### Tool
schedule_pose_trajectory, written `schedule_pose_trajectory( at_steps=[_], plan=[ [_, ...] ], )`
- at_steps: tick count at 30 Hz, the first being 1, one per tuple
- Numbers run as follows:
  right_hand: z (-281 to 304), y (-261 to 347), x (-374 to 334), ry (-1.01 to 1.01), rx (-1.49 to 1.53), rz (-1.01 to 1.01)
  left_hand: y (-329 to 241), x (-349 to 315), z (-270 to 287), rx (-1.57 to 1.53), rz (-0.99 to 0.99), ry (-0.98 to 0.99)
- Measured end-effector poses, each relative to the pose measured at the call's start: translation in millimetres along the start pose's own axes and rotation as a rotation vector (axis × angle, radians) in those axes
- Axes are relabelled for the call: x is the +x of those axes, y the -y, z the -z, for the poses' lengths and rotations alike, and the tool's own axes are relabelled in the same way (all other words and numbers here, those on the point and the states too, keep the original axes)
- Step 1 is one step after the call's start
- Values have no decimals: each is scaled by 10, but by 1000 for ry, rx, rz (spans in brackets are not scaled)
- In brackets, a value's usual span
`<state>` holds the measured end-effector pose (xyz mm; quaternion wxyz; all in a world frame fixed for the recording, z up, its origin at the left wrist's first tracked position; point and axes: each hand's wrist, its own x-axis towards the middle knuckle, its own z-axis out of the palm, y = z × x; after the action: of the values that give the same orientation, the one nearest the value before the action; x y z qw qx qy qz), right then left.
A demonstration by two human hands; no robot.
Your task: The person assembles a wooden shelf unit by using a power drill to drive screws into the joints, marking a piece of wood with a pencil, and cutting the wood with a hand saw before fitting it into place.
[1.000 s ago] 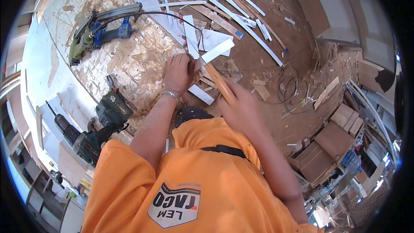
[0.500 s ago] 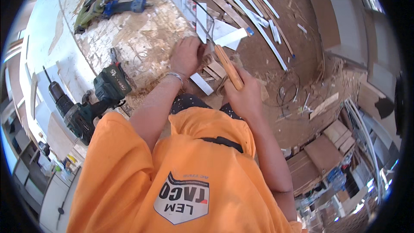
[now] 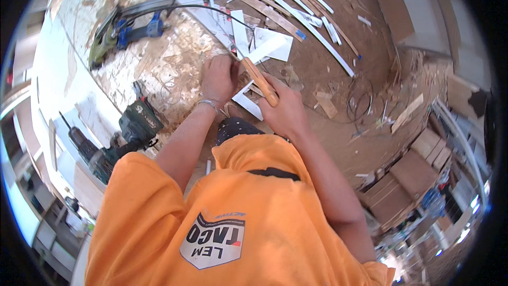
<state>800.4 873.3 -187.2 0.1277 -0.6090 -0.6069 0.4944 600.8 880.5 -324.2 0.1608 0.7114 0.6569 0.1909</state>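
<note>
My right hand (image 3: 286, 103) is wrapped round the light-brown wooden handle (image 3: 260, 80) of a hand tool. A thin grey metal part runs up and left from that handle, and its working end is too indistinct to name. At the worktable's edge, my left hand (image 3: 218, 80) lies with its fingers curled, close to the tool's metal part. Its fingertips are hidden, so whatever they grip does not show. The worn, whitish-brown worktable (image 3: 180, 47) stretches away to the left of both hands.
A blue and olive-green power tool (image 3: 127, 30) with a dark hose lies on the table. Nearer on the left rests a dark-green cordless drill (image 3: 94, 156). White strips (image 3: 317, 34) and wooden offcuts litter the brown floor (image 3: 323, 82). Brown boxes (image 3: 418, 172) stand at the right.
The hands, the wooden-handled tool and the table have shifted left in the picture as the view moved. Both hands keep much the same hold.
</note>
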Motion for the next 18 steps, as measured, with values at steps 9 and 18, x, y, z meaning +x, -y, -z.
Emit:
schedule_pose_trajectory(
  at_steps=[9, 18],
  plan=[
    [1092, 206, -1704, 115, -49, -233, -18, -47, 1, -18, -33, -55],
    [102, 311, 8, 82, -52, -173, 14, -39, -20, -13, 34, 22]
  ],
)
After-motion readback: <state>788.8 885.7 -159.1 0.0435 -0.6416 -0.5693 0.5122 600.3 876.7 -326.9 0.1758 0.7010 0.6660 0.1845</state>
